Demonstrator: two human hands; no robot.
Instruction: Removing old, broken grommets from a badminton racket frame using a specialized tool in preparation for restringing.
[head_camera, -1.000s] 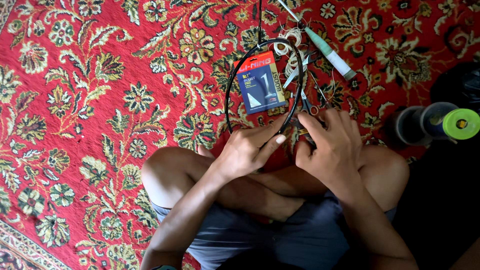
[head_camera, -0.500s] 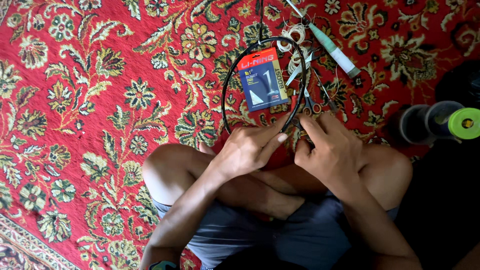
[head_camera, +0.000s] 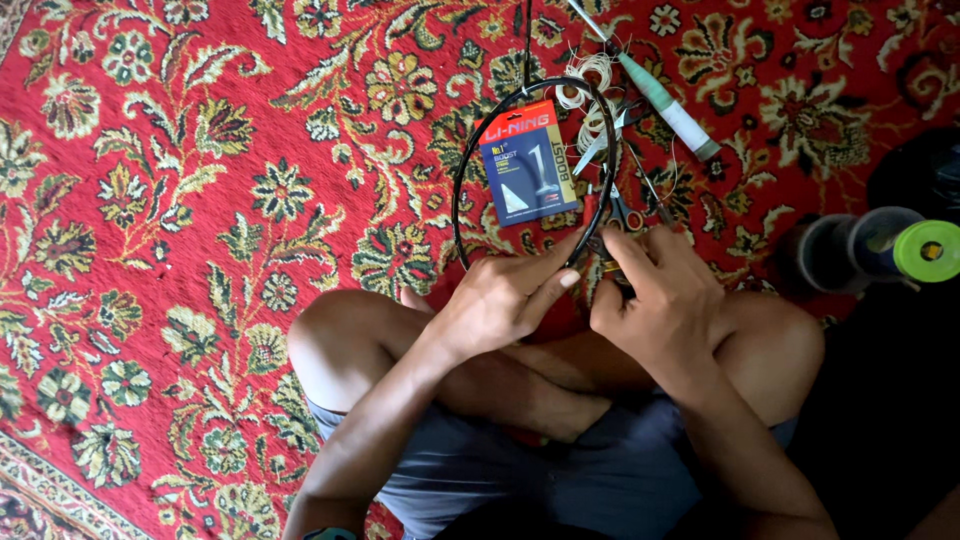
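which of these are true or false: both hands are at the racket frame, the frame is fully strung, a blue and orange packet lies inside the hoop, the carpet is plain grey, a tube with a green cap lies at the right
1. Both hands, left hand and right hand, are at the racket frame: true.
2. The frame is fully strung: false, the hoop is open.
3. A blue and orange packet lies inside the hoop: true.
4. The carpet is plain grey: false, red and floral.
5. A tube with a green cap lies at the right: true.

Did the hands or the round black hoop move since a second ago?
Hardly. Both hands, left hand and right hand, still work at the lower rim of the black racket frame, in the same grip. The blue and orange card, the white string coil and the green-capped tube stayed put on the carpet.
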